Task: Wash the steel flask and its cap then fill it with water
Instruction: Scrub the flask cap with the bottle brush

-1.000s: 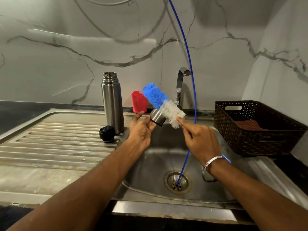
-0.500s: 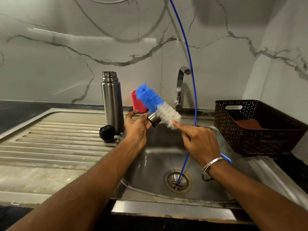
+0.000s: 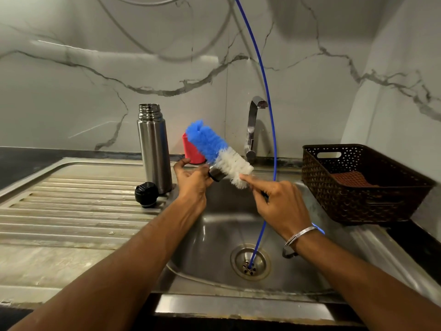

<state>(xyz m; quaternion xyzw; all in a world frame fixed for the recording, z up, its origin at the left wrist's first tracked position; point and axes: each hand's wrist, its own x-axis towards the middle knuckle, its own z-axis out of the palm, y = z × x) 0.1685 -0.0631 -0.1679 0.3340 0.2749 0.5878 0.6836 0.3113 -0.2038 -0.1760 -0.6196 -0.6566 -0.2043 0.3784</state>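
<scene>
The open steel flask (image 3: 154, 149) stands upright on the drainboard left of the basin. Its black stopper (image 3: 146, 194) lies at its foot. My left hand (image 3: 192, 180) grips the small steel cap (image 3: 216, 175) above the basin's back edge. A blue and white bottle brush (image 3: 217, 151) lies against the cap, blue end pointing up and to the left. My right hand (image 3: 279, 206) holds the brush by its handle, index finger stretched onto the white bristles.
A red cup (image 3: 192, 151) stands behind the brush by the wall. The tap (image 3: 253, 130) rises behind the steel sink (image 3: 214, 235). A thin blue tube (image 3: 270, 111) hangs into the drain (image 3: 250, 262). A dark woven basket (image 3: 358, 185) sits at the right.
The cap and brush have shifted a little to the left and back, and the brush has slid further along the cap. The flask and stopper have not moved.
</scene>
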